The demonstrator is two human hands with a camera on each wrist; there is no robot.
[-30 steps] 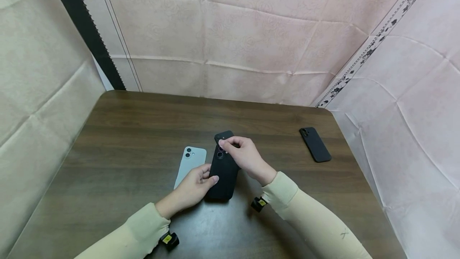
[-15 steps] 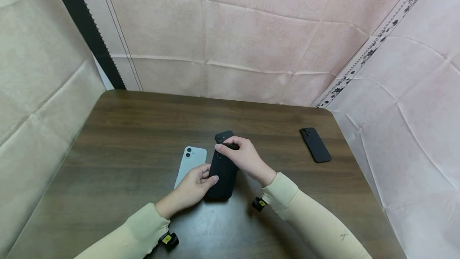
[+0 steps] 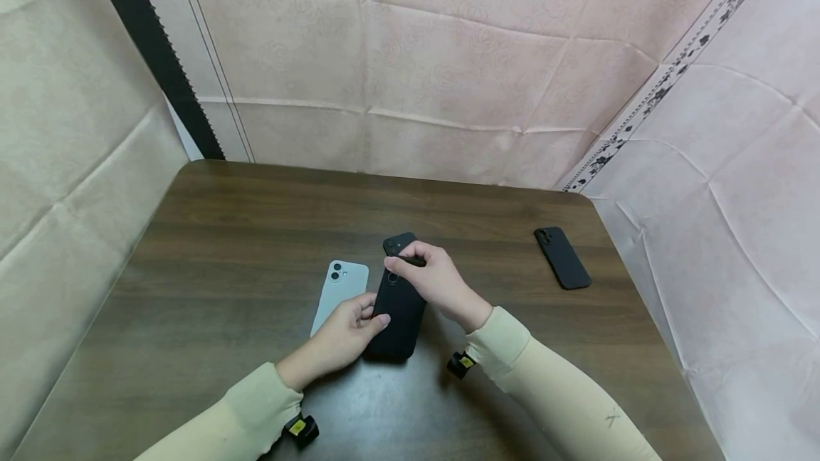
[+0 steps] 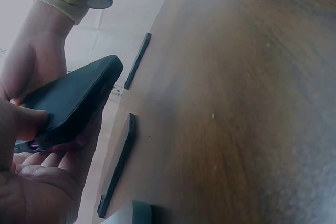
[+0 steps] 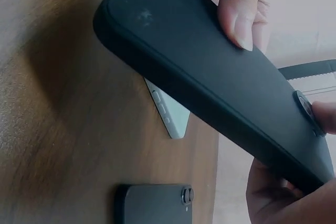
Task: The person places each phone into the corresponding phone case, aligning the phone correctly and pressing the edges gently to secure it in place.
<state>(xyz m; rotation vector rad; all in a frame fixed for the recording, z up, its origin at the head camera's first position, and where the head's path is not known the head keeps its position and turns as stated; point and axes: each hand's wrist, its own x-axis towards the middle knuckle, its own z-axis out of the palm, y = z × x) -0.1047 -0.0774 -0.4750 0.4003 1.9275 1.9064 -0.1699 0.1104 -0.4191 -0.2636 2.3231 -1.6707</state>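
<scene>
Both hands hold a phone in a black case [image 3: 398, 319] above the table, its back with the camera lenses facing up. My left hand [image 3: 346, 329] grips its left edge low down, thumb on the back and fingers underneath. At the top end my right hand [image 3: 442, 283] pinches it, the thumb by the camera lenses, as the right wrist view also shows. A narrow purplish strip shows under the case [image 4: 73, 98] in the left wrist view. Behind it lies another dark phone [image 3: 398, 241], mostly hidden in the head view. A light blue phone [image 3: 339, 287] lies beside my left hand.
A third black phone or case [image 3: 562, 257] lies toward the right edge of the brown wooden table [image 3: 256, 233]. Pale cloth [image 3: 448, 77] hangs behind and at both sides. Each wrist carries a small black camera [image 3: 302, 429].
My right thumb has shifted slightly down and left, covering more of the camera lenses on the held phone. The left hand keeps its grip, and the other phones have not moved.
</scene>
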